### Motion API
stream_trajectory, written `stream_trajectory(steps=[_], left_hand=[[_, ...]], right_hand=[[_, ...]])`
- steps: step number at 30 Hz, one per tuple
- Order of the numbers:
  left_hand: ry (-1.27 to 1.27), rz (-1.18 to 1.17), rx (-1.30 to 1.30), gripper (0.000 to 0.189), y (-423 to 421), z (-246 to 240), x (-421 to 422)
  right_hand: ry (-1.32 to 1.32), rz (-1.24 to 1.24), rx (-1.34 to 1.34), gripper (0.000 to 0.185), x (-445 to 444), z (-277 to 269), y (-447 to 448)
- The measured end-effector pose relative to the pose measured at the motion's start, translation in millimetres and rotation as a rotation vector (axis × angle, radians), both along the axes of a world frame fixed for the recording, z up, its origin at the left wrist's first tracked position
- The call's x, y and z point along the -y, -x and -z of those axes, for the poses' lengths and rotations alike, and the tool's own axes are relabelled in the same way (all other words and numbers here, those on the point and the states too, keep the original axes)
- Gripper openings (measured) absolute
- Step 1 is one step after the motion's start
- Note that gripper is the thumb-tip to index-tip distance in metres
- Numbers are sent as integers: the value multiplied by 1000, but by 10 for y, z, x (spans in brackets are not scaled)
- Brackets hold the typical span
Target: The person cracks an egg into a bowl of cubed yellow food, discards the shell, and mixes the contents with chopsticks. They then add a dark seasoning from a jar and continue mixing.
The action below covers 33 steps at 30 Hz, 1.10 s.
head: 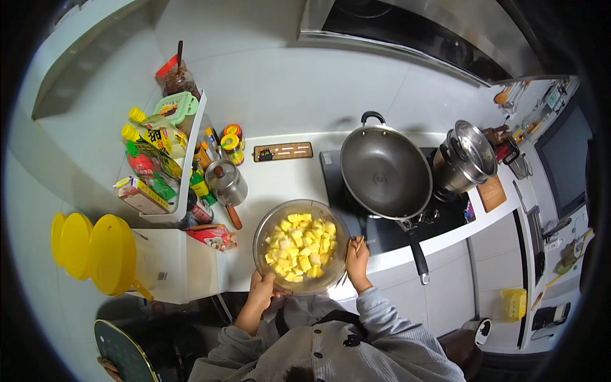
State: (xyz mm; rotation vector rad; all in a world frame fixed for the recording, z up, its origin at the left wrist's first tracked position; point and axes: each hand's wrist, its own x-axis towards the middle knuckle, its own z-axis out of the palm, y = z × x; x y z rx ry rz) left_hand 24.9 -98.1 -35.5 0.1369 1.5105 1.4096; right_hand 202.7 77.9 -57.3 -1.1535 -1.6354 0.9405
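Observation:
A clear bowl (260, 238) filled with yellow cubed pieces of food (300, 246) is held in front of my body. My left hand (261, 291) grips its lower left rim, thumb on top. On the right side, my right hand (358, 262) holds the rim and also has thin sticks, apparently chopsticks (360, 242), in its fingers. A large dark wok (382, 167) rests on the black cooktop (382, 238) to the right of the bowl. Its inside is bare, and its long black handle (418, 258) points toward me past the counter edge.
Left of the bowl stand a lidded metal pot (226, 181), jars (232, 145) and a white shelf (188, 167) with pouches and bottles. A steel pot (451, 167) occupies the far burner. The range hood (405, 43) hangs above. Yellow-lidded containers (112, 253) sit at the left.

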Motion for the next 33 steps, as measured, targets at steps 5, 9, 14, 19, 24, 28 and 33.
stream_trajectory(steps=[5, 9, 14, 19, 24, 28, 33], left_hand=[[-49, 29, -97, 35, 2, -325, 29], [38, 31, -20, 37, 18, -34, 41], [-76, 58, -107, 35, 43, -385, -10], [43, 18, -6, 37, 32, -16, 105], [-33, 14, -61, 36, 26, -257, 108], [-48, 33, -26, 34, 78, -21, 121], [-30, 7, -48, 35, 110, -104, 76]], right_hand=[[-22, -2, -90, 12, 59, -162, -81], [210, -34, -72, 12, 129, -126, -113], [-123, -6, -62, 12, 22, -228, -92], [181, -38, -82, 15, 175, 57, -101], [-86, -61, -86, 17, 77, -281, 1], [-3, -53, -105, 14, 125, -171, -33], [72, -74, -19, 13, 68, -184, -31]])
